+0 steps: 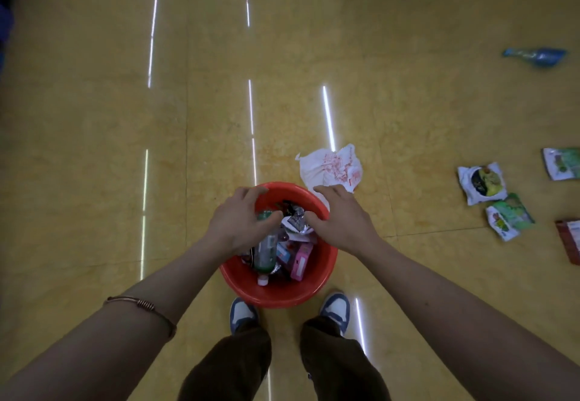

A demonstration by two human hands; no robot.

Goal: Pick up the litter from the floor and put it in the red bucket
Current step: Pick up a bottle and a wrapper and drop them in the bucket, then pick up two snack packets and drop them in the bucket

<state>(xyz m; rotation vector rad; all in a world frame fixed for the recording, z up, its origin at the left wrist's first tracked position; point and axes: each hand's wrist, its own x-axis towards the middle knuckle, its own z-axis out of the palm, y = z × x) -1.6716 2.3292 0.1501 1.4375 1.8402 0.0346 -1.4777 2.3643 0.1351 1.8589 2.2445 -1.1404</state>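
Holding crumpled wrappers and a bottle, the red bucket stands upright.

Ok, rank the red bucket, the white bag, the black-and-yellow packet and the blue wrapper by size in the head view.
1. red bucket
2. white bag
3. black-and-yellow packet and blue wrapper look alike; the wrapper lies farther away.

Both arms are bare as far up as one can see. A thin copper-coloured bangle, wound with a coil of wire at one spot, rings the forearm behind the left hand. Loose dark brown trousers fall over blue-and-white trainers.
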